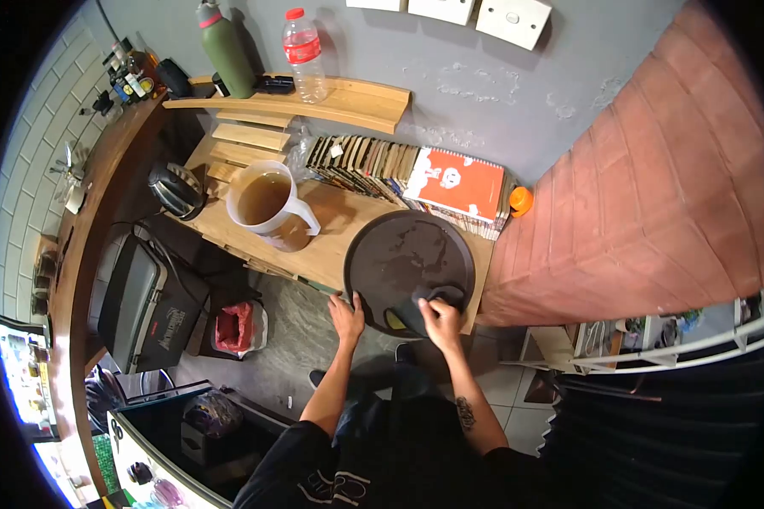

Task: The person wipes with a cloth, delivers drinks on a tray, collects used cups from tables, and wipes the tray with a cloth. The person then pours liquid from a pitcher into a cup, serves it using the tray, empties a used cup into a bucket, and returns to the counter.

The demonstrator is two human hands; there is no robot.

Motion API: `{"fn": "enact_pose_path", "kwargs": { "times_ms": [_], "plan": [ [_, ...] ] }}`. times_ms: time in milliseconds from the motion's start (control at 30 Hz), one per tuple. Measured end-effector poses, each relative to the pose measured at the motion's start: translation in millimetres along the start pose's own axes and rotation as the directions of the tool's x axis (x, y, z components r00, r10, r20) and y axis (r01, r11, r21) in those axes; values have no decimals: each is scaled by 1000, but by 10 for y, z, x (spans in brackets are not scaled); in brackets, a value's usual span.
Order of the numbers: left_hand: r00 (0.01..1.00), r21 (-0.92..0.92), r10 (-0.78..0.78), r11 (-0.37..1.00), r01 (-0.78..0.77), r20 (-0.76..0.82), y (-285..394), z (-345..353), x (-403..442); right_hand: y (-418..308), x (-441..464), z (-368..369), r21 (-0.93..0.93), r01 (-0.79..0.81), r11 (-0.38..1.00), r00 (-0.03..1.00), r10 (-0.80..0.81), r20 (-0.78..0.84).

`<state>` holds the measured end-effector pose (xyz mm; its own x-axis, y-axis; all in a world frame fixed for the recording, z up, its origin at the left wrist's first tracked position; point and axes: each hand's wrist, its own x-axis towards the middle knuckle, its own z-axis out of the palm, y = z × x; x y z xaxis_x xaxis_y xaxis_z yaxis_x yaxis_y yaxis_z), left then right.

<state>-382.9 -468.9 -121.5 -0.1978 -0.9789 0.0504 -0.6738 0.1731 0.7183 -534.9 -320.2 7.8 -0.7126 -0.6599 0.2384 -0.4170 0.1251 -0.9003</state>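
A round dark tray (407, 254) with wet patches on its surface lies on the wooden table. My left hand (346, 321) is at the tray's lower left, its thumb by the rim and its fingers stretched apart near the table edge. Over the lower right of the tray, my right hand (441, 324) is closed on a dark cloth (448, 294), partly hidden under the fingers. A small yellow-green patch (395, 320) shows near the tray's lower rim; its kind is unclear. Left of the tray stands a large translucent pitcher (301, 216) of brown liquid.
Behind the tray is a row of books (365, 165) with a red-and-white notebook (457, 182) on top. An orange object (520, 201) sits beside them. A wooden shelf (356, 97) carries a green bottle (227, 55) and a plastic bottle (304, 59). At left is an electric kettle (174, 188).
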Motion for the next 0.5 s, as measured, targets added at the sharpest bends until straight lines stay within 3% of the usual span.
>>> {"fn": "enact_pose_path", "kwargs": {
  "times_ms": [67, 133, 267, 333, 367, 500],
  "plan": [
    [997, 82, -31, 996, 36, -65, 260, -41, 141, 405, 53, 291, 30, 9, 999, 981, -15, 192],
    [990, 144, -48, 987, 68, -135, 458, -34, 246, 618, 72, 490, -369, 298, 880, 936, -193, 295],
    [969, 222, -122, 960, 170, -214, 531, 9, 271, 671, -10, 581, -534, 271, 801, 904, -22, 426],
    [986, 259, 37, 966, 7, -164, 617, -41, 329, 696, 128, 619, -681, 131, 720, 977, 24, 213],
    [973, 249, 133, 965, -83, -188, 566, 4, 351, 728, 186, 609, -740, 152, 655, 977, 14, 213],
    [974, 248, 161, 962, -117, -163, 486, 30, 396, 785, 398, 656, -759, 130, 638, 982, 21, 187]
  ]
}}
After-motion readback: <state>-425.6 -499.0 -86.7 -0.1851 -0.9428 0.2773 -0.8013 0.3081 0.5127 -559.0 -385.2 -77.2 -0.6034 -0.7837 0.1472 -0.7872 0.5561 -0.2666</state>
